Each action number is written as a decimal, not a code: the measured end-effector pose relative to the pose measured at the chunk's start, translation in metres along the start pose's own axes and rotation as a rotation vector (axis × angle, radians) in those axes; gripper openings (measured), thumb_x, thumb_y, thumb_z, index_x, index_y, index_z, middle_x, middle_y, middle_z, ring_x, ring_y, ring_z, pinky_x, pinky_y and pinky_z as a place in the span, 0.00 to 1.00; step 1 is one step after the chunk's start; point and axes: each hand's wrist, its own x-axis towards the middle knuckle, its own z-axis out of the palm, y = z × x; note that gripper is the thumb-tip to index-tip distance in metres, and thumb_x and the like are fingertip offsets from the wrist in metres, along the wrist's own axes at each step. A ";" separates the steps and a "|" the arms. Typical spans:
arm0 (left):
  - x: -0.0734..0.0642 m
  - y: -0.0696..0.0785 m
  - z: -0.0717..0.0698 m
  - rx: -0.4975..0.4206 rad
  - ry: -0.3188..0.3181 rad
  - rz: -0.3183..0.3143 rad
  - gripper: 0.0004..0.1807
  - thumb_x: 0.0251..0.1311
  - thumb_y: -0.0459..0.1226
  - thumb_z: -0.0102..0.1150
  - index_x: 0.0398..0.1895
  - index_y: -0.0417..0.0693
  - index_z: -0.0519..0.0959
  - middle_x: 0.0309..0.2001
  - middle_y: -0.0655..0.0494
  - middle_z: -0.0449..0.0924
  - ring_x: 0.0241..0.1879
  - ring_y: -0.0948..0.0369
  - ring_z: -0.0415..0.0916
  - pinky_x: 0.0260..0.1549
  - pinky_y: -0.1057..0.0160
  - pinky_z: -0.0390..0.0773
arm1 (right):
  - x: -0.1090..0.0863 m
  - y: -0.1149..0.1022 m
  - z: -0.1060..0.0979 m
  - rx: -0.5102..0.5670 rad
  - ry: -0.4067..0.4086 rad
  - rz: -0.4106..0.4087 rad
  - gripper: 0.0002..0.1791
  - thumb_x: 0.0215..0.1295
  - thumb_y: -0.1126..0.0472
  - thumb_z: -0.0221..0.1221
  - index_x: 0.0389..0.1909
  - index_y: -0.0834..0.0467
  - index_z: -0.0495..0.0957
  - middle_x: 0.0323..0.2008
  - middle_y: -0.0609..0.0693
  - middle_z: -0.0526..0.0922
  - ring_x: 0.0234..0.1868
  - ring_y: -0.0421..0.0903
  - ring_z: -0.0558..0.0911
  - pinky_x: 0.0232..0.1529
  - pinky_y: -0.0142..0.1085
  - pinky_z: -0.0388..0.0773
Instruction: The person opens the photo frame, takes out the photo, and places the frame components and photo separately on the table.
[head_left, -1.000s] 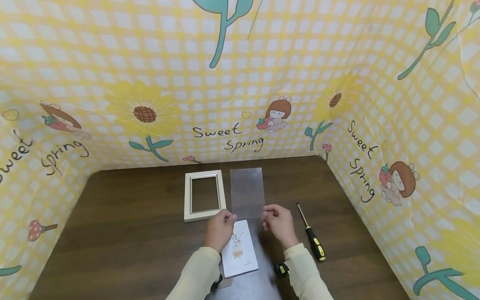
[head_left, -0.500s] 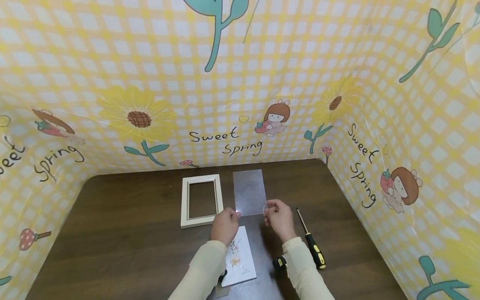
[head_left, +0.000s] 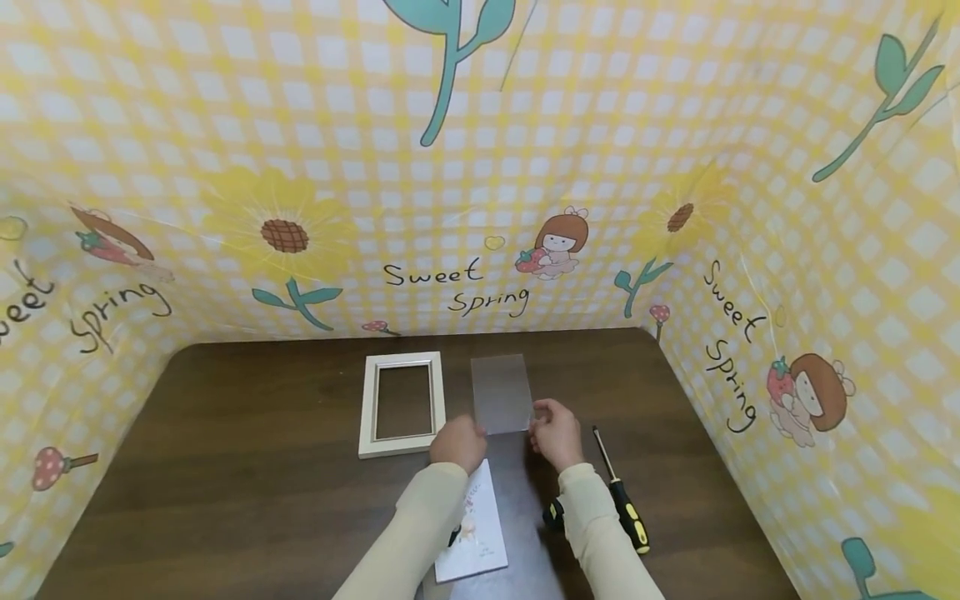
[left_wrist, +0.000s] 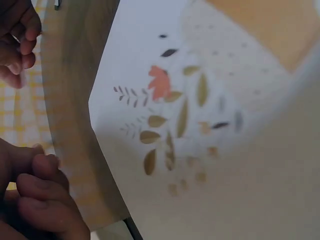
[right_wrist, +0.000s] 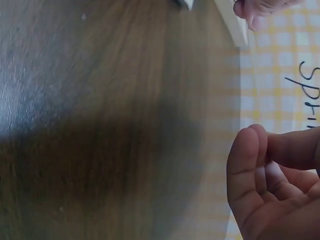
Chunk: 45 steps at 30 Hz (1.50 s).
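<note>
A clear plastic sheet [head_left: 501, 392] is held between both hands by its two near corners. My left hand [head_left: 459, 442] pinches the left corner, its fingertips mostly hidden behind the back of the hand. On the right corner, the thumb and fingers of my right hand [head_left: 557, 433] pinch the edge, also visible as the right hand [right_wrist: 275, 185] in the right wrist view. Beneath the left wrist lies a white board [head_left: 480, 546] printed with a flower picture, which looms large as the printed board [left_wrist: 170, 115] in the left wrist view.
An off-white picture frame [head_left: 369, 408] lies left of the sheet on the dark wooden table [head_left: 247, 467]. A black-and-yellow screwdriver [head_left: 630, 512] rests right of the right arm. Yellow checked cloth [head_left: 420, 192] walls the table's back and sides.
The sheet's far edge has come lower in the head view, making it look shorter. My left hand has moved slightly right, nearer the right hand. Both hands keep their pinch.
</note>
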 end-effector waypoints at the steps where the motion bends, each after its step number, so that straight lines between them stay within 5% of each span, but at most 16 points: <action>1: 0.001 0.001 0.001 0.010 -0.015 -0.011 0.11 0.62 0.39 0.62 0.23 0.46 0.85 0.24 0.51 0.82 0.25 0.51 0.79 0.24 0.49 0.77 | 0.001 0.002 0.000 -0.011 -0.002 -0.004 0.21 0.59 0.81 0.53 0.54 0.68 0.79 0.24 0.57 0.82 0.18 0.45 0.78 0.20 0.37 0.79; 13: 0.011 0.009 0.006 0.152 -0.043 -0.055 0.13 0.65 0.41 0.62 0.24 0.43 0.84 0.26 0.47 0.83 0.30 0.48 0.83 0.27 0.47 0.80 | 0.011 0.009 0.002 -0.147 -0.048 -0.082 0.22 0.59 0.78 0.57 0.55 0.68 0.80 0.22 0.55 0.81 0.16 0.43 0.76 0.18 0.35 0.75; 17: 0.013 0.009 0.007 0.178 -0.064 -0.044 0.13 0.64 0.40 0.62 0.25 0.42 0.84 0.27 0.46 0.84 0.30 0.48 0.83 0.27 0.48 0.81 | 0.014 0.013 0.004 -0.315 -0.053 -0.181 0.20 0.58 0.76 0.58 0.52 0.66 0.83 0.37 0.58 0.87 0.36 0.55 0.86 0.38 0.47 0.82; 21: 0.014 0.008 0.009 0.197 -0.083 -0.031 0.13 0.64 0.40 0.62 0.24 0.43 0.84 0.26 0.47 0.83 0.29 0.49 0.83 0.27 0.48 0.81 | 0.015 0.016 0.007 -0.403 -0.082 -0.221 0.18 0.61 0.75 0.58 0.51 0.65 0.83 0.48 0.60 0.86 0.53 0.62 0.82 0.54 0.54 0.76; 37: 0.019 0.007 0.017 0.228 -0.114 -0.020 0.12 0.65 0.36 0.57 0.25 0.42 0.84 0.27 0.45 0.84 0.30 0.49 0.84 0.27 0.48 0.82 | 0.016 0.019 0.008 -0.550 -0.116 -0.218 0.19 0.62 0.69 0.64 0.55 0.60 0.82 0.49 0.59 0.85 0.49 0.63 0.83 0.48 0.56 0.78; 45: 0.019 -0.001 0.017 0.211 -0.121 0.016 0.13 0.65 0.36 0.57 0.23 0.44 0.83 0.26 0.47 0.83 0.28 0.51 0.82 0.27 0.49 0.81 | 0.018 0.031 0.003 -0.444 -0.133 -0.262 0.22 0.62 0.73 0.61 0.59 0.61 0.80 0.54 0.61 0.83 0.56 0.63 0.80 0.55 0.56 0.75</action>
